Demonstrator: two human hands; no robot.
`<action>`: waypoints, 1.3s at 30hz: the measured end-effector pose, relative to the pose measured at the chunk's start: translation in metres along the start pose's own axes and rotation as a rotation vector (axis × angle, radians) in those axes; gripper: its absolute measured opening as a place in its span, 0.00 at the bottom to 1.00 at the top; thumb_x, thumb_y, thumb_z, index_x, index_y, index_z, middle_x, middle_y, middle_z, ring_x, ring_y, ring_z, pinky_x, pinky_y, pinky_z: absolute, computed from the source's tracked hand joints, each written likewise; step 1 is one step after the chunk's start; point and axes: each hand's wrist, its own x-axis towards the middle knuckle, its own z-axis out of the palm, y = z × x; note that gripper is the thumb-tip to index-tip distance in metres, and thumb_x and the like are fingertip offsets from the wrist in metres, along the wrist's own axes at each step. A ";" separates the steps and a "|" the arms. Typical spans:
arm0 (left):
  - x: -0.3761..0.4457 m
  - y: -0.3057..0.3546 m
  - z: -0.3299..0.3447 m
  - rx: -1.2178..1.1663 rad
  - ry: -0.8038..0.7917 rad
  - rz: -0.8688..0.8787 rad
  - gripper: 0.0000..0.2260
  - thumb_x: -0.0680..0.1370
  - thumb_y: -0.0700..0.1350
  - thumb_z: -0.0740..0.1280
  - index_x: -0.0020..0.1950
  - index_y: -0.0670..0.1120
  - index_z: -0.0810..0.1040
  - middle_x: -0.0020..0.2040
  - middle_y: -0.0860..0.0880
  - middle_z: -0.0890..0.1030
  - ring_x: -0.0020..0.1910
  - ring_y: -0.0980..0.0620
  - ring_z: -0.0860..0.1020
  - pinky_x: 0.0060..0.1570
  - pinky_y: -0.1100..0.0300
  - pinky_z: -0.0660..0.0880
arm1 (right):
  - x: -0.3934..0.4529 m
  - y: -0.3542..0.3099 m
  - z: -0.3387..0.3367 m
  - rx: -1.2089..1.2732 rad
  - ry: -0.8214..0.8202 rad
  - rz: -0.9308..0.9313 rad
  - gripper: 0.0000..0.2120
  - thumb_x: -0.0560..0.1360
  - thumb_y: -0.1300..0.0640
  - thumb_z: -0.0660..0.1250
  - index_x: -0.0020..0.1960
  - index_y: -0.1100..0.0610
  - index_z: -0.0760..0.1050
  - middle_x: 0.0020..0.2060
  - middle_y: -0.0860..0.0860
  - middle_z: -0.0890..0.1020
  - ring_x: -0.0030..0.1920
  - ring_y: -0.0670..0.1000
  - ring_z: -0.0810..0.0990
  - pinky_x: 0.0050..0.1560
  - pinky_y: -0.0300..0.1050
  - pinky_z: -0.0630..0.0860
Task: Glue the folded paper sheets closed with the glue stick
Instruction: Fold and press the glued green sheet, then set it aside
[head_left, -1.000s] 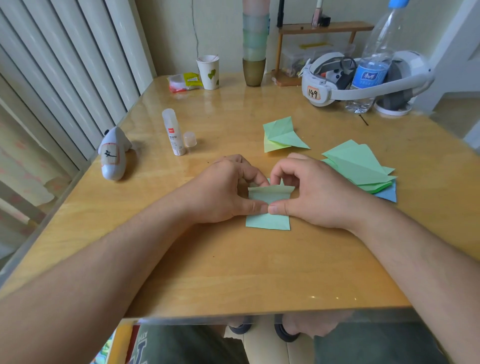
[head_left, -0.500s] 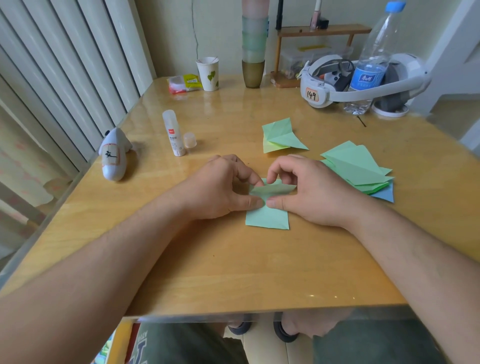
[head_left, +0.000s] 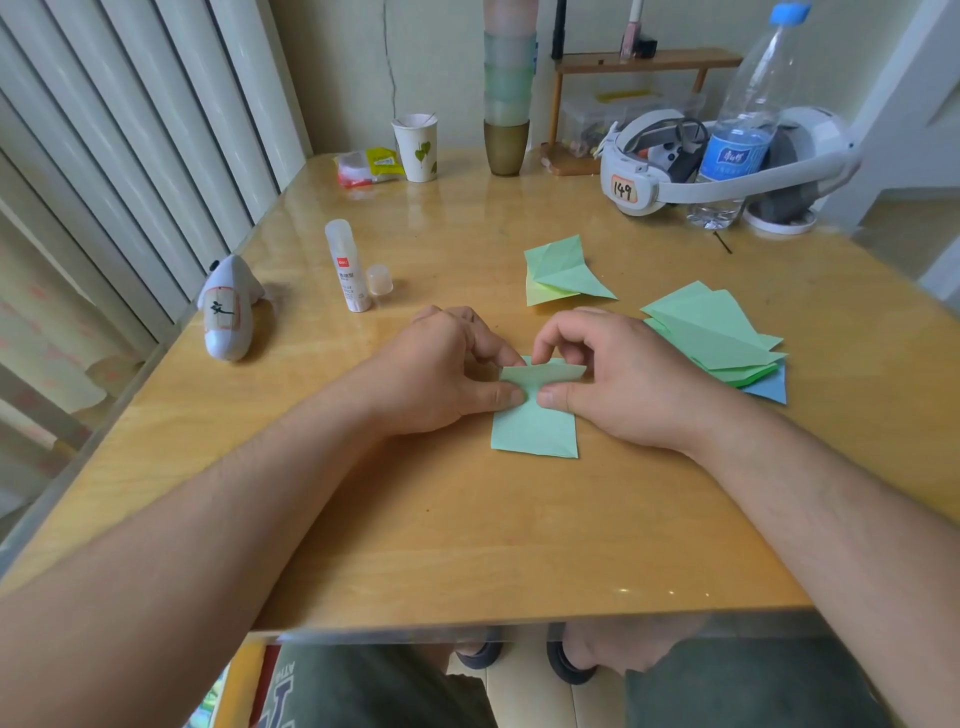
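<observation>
1. Left hand (head_left: 441, 374) and right hand (head_left: 618, 379) meet over the green paper (head_left: 535, 426) at mid-table (head_left: 467, 545); thumbs press its middle, curled fingers pinch the raised top flap.
2. Paper's near half lies flat.
3. Right: stack of folded sheets (head_left: 711, 332); beyond, one folded piece (head_left: 561, 270).
4. Left: glue stick (head_left: 347, 265) upright, uncapped, cap (head_left: 380, 279) beside it.
5. Far edge: water bottle (head_left: 737, 130), paper cup (head_left: 417, 147).

Glossy wooden table (head_left: 467, 545) sits against a pale wall (head_left: 343, 62), white vertical blinds (head_left: 130, 156) on the left, soft daylight everywhere.
</observation>
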 end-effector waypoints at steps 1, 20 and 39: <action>0.001 0.001 0.002 0.004 0.013 0.003 0.09 0.74 0.55 0.78 0.52 0.65 0.84 0.48 0.60 0.74 0.50 0.59 0.73 0.54 0.64 0.67 | 0.000 -0.001 0.001 -0.009 0.004 -0.004 0.12 0.71 0.53 0.80 0.47 0.43 0.78 0.41 0.44 0.72 0.38 0.43 0.70 0.42 0.45 0.71; 0.002 0.007 0.006 0.041 0.129 0.010 0.13 0.72 0.57 0.79 0.43 0.72 0.75 0.47 0.54 0.81 0.53 0.52 0.75 0.62 0.54 0.71 | 0.005 0.000 0.001 -0.105 0.034 0.029 0.10 0.73 0.46 0.78 0.50 0.42 0.79 0.46 0.42 0.76 0.46 0.43 0.75 0.46 0.46 0.74; 0.003 0.009 0.012 0.099 0.240 -0.099 0.09 0.69 0.64 0.74 0.43 0.64 0.80 0.43 0.57 0.76 0.50 0.51 0.72 0.57 0.48 0.74 | 0.010 0.001 0.004 -0.151 0.074 0.023 0.10 0.72 0.42 0.78 0.48 0.43 0.80 0.43 0.43 0.74 0.45 0.42 0.74 0.45 0.46 0.74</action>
